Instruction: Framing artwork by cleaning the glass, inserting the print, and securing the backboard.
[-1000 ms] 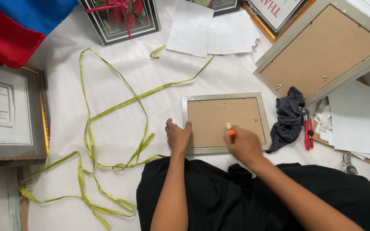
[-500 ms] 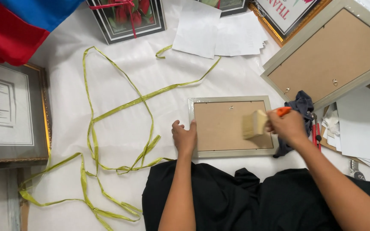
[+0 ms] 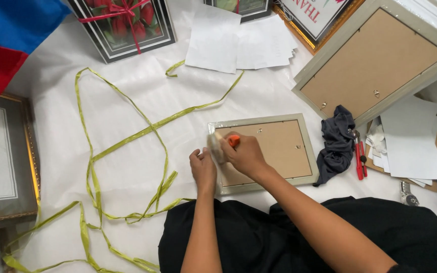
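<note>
At the far left lies a red and blue cloth (image 3: 6,40), and under it, at the left edge, one gold picture frame (image 3: 3,162). One long green ribbon (image 3: 127,136) loops over the white sheet (image 3: 127,91) that covers the floor. Far back stands one black frame with red flowers (image 3: 122,23). Next come some white papers (image 3: 238,40). In the middle, near the person, one small grey frame (image 3: 279,149) lies face down, so its brown back shows. The left hand (image 3: 203,169) rests on the frame's near left corner; its fingers look bent and pressed down, not holding anything. The right hand (image 3: 244,154) is just beside it, with its fingers closed around a tape roll tool with an orange bit (image 3: 223,142), held at the frame's left edge. The small frame looks light and stiff. It may have glass in front, so it could break. It is best held by its two side edges, flat. To the right lie one dark rag (image 3: 337,141) and one red tool (image 3: 360,156). Farther right is one big grey frame (image 3: 380,60), also face down, and more papers (image 3: 410,141).
</note>
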